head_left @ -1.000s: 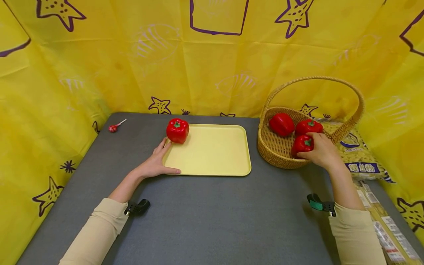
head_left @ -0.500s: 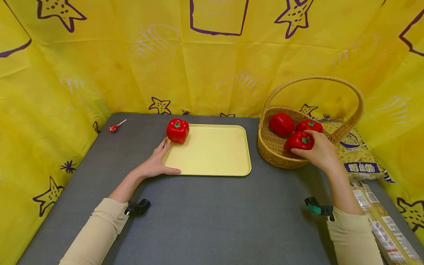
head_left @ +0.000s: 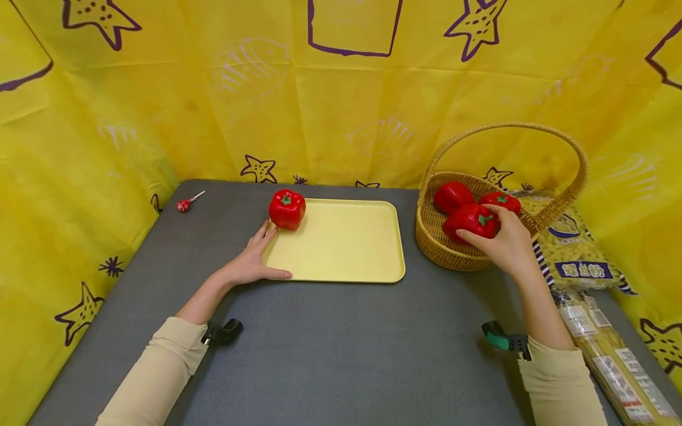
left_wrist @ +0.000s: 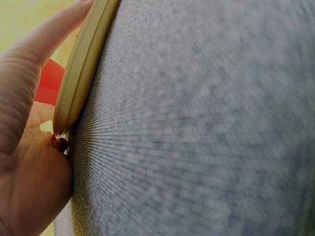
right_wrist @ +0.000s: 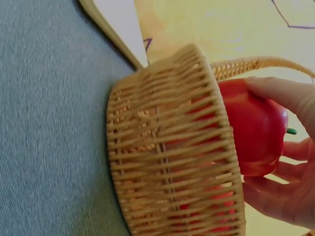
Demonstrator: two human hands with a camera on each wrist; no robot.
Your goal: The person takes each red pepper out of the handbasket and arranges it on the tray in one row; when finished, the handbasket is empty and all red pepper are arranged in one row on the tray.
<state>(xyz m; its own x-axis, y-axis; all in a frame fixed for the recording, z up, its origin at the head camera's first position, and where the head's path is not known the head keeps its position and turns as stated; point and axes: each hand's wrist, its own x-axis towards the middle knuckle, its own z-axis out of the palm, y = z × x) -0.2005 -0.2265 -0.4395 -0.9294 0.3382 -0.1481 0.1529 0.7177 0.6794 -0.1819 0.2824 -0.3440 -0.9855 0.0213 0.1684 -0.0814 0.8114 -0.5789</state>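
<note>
With thumb and fingers my right hand (head_left: pixel 508 242) grips a red bell pepper (head_left: pixel 463 222), its green stem toward the palm. In the right wrist view this pepper (right_wrist: pixel 256 130) stands partly above the rim of the wicker basket (right_wrist: pixel 172 147). Two more red peppers lie in the basket, one at the back left (head_left: pixel 452 195) and one at the back right (head_left: pixel 503 200). My left hand (head_left: pixel 250 260) spreads its thumb and fingers along the left end of a pale yellow tray (head_left: pixel 346 242). Another red bell pepper (head_left: pixel 287 212) sits on the tray's far left corner, just beyond those fingertips.
A tall handle (head_left: pixel 511 125) arches over the basket. Behind and right of it lies a yellow printed food bag (head_left: pixel 581 254), with a long clear package (head_left: pixel 613 349) nearer the front. A red lollipop (head_left: pixel 183 205) lies at the table's far left.
My right hand has lifted its pepper and shifted it left within the basket, tilting its stem to the right. My left hand and the tray stay in place.
</note>
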